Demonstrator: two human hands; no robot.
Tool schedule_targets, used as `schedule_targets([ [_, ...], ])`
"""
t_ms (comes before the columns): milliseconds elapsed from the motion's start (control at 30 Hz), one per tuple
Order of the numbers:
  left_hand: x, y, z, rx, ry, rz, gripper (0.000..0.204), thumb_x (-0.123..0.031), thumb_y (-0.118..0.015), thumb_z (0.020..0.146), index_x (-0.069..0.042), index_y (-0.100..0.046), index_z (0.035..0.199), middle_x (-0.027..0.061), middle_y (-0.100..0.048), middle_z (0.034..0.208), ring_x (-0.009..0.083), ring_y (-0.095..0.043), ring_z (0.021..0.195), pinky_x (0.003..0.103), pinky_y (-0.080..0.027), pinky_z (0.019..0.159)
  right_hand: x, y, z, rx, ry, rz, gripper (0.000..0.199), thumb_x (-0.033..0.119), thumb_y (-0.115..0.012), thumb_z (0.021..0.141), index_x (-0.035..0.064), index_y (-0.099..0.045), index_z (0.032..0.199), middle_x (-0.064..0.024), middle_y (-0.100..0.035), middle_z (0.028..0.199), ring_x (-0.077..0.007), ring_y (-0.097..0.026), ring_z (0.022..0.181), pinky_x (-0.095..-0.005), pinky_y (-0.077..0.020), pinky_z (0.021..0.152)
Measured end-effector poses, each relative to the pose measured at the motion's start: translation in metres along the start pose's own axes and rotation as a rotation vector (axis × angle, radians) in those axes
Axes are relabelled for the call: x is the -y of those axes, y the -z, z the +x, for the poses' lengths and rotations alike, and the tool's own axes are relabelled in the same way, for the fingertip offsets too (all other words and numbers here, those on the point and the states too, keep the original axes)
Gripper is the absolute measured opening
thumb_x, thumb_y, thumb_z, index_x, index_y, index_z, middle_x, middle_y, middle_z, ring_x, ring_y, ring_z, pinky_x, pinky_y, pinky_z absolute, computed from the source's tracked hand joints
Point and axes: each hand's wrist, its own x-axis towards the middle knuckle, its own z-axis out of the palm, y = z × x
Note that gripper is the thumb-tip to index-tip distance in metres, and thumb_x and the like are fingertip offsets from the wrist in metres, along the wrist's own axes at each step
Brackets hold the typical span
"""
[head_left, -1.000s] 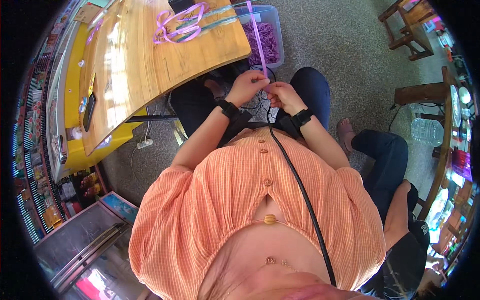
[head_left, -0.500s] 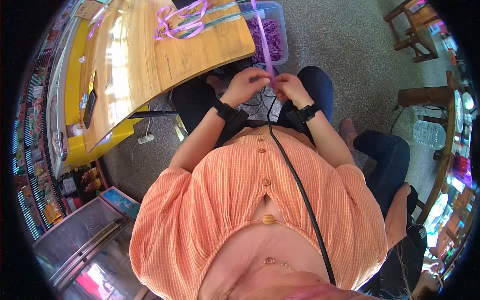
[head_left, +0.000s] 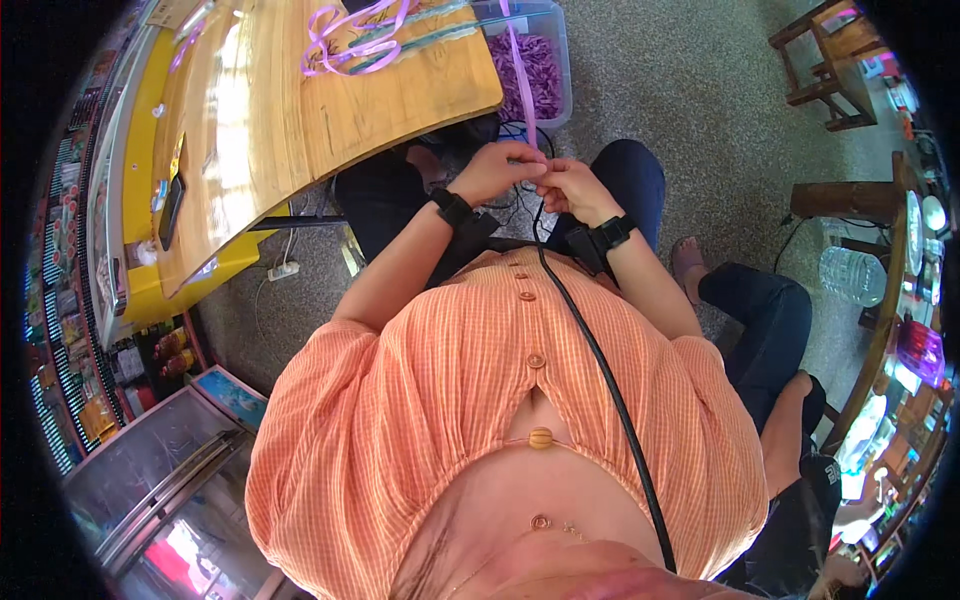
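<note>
A purple ribbon (head_left: 524, 98) runs down from the upper edge to my hands, held above my lap. My left hand (head_left: 498, 170) is closed, its thumb and fingertips pinching the ribbon's lower end. My right hand (head_left: 578, 190) meets it with curled fingers, also pinched at the ribbon; the spot where the fingertips touch hides the ribbon's end. Just beyond my hands stands a clear plastic tub (head_left: 568, 75) filled with purple ribbon pieces (head_left: 538, 72). More purple ribbon (head_left: 385, 60) lies looped on the wooden table beside teal strips (head_left: 440, 35).
The wooden table (head_left: 400, 105) curves along the left, with a phone (head_left: 173, 212) near its edge. A black cable (head_left: 605, 370) hangs down my front. Another person's leg (head_left: 760, 310) is at the right, near a wooden stool (head_left: 825, 60) and a clear plastic bottle (head_left: 852, 275).
My hands have drawn closer together, the right fingers now meeting the left fingertips. The stretch of ribbon seen between them before is now covered. The whole view has shifted slightly.
</note>
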Motion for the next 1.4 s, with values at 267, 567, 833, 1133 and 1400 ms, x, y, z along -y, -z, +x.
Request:
schedule_targets([
  [267,-0.001,-0.004,-0.010,-0.187,-0.014,0.211,0.023,-0.024,-0.077,0.084,-0.001,-0.072,0.084,0.0038,-0.067,0.084,0.0116,-0.062,0.076,0.028,-0.049,0.067,0.011,0.001,-0.014,-0.114,0.186,0.049,0.027,0.026,-0.067,0.094,0.0060,-0.064,0.111,-0.0030,-0.067,0.089,-0.0083,-0.061,0.067,-0.0247,-0.0533,0.063],
  [567,-0.020,-0.012,-0.020,-0.244,-0.157,0.240,0.018,-0.017,-0.079,0.082,-0.001,-0.072,0.083,0.0048,-0.064,0.079,0.0127,-0.060,0.072,0.028,-0.047,0.064,0.049,-0.033,-0.005,-0.243,0.695,-0.434,0.020,0.019,-0.074,0.089,0.0014,-0.072,0.099,-0.0004,-0.068,0.088,-0.0085,-0.061,0.077,-0.0231,-0.0477,0.068],
  [833,-0.035,-0.007,-0.033,-0.134,-0.019,-0.053,0.021,-0.019,-0.077,0.086,0.001,-0.072,0.083,0.0042,-0.068,0.079,0.0084,-0.060,0.074,0.027,-0.048,0.066,0.119,-0.053,0.020,-0.152,0.632,-0.182,0.013,0.015,-0.068,0.092,0.0033,-0.073,0.096,0.0045,-0.064,0.078,-0.0040,-0.055,0.070,-0.0206,-0.0436,0.064],
  [1133,-0.017,-0.002,-0.047,-0.311,-0.214,0.208,0.028,-0.017,-0.074,0.087,-0.004,-0.069,0.112,0.0095,-0.065,0.116,0.0205,-0.063,0.102,0.030,-0.051,0.085,0.154,-0.008,0.031,-0.259,0.840,-0.059,0.013,0.015,-0.065,0.095,0.0037,-0.069,0.098,0.0002,-0.068,0.090,-0.0072,-0.060,0.080,-0.0221,-0.0471,0.076],
  [1400,-0.090,-0.006,-0.060,-0.403,-0.528,0.260,0.033,-0.006,-0.072,0.086,-0.007,-0.067,0.118,0.0101,-0.063,0.119,0.0211,-0.064,0.098,0.029,-0.052,0.080,0.173,-0.016,-0.074,-0.082,0.837,-0.149,0.018,0.014,-0.052,0.098,0.0016,-0.061,0.089,-0.0076,-0.064,0.081,-0.0168,-0.062,0.078,-0.0313,-0.0507,0.078],
])
